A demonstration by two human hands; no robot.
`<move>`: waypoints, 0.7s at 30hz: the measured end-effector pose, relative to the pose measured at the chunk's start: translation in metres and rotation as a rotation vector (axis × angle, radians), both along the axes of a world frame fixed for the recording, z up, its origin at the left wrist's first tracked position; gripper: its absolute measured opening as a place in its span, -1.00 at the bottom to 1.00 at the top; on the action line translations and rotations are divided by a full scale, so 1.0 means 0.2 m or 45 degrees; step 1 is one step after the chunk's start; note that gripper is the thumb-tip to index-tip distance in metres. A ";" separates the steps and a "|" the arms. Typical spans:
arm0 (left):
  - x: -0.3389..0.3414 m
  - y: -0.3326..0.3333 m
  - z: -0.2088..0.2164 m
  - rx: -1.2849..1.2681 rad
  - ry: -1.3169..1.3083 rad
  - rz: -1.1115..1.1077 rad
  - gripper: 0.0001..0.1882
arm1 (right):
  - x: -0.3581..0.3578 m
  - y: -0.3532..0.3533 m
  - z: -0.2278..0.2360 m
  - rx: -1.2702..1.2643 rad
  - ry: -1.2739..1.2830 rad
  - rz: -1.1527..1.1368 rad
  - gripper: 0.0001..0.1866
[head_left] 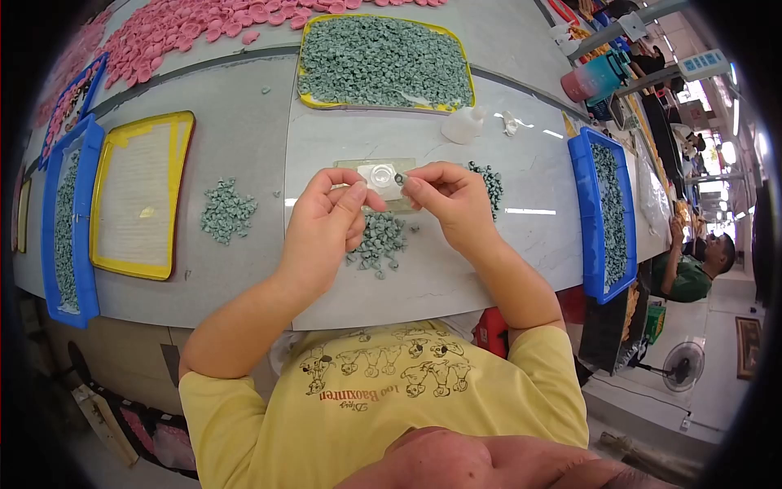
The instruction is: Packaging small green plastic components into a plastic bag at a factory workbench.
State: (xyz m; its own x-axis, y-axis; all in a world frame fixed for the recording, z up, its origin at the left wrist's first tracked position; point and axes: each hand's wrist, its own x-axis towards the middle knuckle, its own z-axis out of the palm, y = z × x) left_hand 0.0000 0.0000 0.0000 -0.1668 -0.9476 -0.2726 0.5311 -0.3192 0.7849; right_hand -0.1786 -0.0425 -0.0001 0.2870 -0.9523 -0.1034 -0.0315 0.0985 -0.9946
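Observation:
Between thumb and fingertips, my right hand (452,200) pinches a small grey-green piece (400,179). My left hand (327,213) is closed, its thumb against the index finger; whatever lies between them is too small to make out. Both hands hover over a little clear round dish (380,175) on a flat, pale greenish pad (350,167). Just below the dish lies a loose heap of grey-green pieces (380,240), partly behind my left fingers. Another small heap (494,183) shows beyond my right hand, and a third heap (228,212) sits to the left.
A yellow-rimmed tray (326,104) full of such pieces stands at the far side, near a white squeeze bottle (463,126). Blue bins (584,220) flank the table. A yellow-edged tray (138,187) lies left. Pink pieces (204,20) cover the far left. A person (696,273) sits at right.

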 end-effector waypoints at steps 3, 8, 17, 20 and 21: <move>0.02 -0.02 0.00 0.018 -0.069 -0.022 -0.88 | 0.02 -0.01 0.00 0.102 -0.121 -0.008 -0.87; 0.04 -0.03 -0.04 0.133 0.045 -0.110 -0.76 | 0.06 -0.03 -0.03 0.209 -0.226 0.036 -0.89; 0.10 -0.07 -0.07 0.274 0.156 -0.261 -0.66 | 0.14 -0.03 -0.09 -1.269 0.452 -0.019 -0.74; 0.07 -0.04 -0.06 0.271 0.163 -0.264 -0.66 | 0.12 -0.02 -0.08 -1.504 0.461 0.077 -0.71; 0.07 -0.03 -0.06 0.272 0.164 -0.264 -0.66 | 0.12 -0.02 -0.08 -1.503 0.462 0.078 -0.71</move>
State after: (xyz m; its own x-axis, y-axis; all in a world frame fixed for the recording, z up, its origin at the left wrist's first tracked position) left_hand 0.0138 -0.0068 -0.0117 -0.3966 -0.8135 -0.4254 0.5281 -0.5812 0.6191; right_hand -0.1552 -0.0461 -0.0151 0.4682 -0.5023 0.7269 -0.2970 -0.8643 -0.4060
